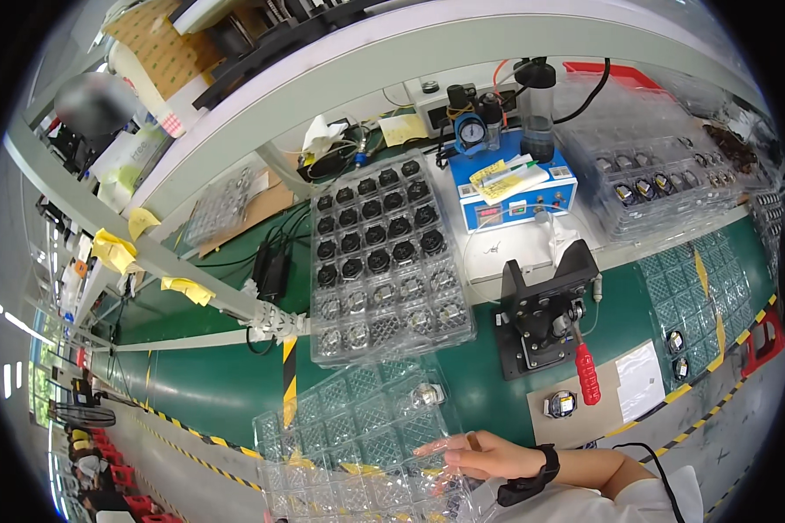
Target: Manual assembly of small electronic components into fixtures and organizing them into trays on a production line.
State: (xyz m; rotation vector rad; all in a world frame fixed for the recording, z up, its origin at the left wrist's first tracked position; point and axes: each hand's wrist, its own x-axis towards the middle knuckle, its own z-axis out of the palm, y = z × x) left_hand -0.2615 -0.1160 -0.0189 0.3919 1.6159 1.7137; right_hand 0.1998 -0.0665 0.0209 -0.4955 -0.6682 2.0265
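Observation:
My right hand (488,457), with a dark band at its wrist, grips the right edge of a clear plastic tray (358,492) at the front of the bench. Some fingers show blurrily through the plastic. The tray's lower part runs out of the picture. Just beyond lies another clear compartment tray (344,418), with one small round part (427,395) in its right corner. My left hand is not in view. Farther back, a deep clear tray (471,329) holds rows of black round parts (378,260) and, in its nearer rows, metallic ones (388,292).
A black press fixture (541,327) with a red lever handle (588,375) stands right, beside a round part (560,404) on a brown board (576,427). Behind are a blue control box (519,209), stacked clear trays (645,166) and a shelf beam (340,65). Another tray (715,292) lies far right.

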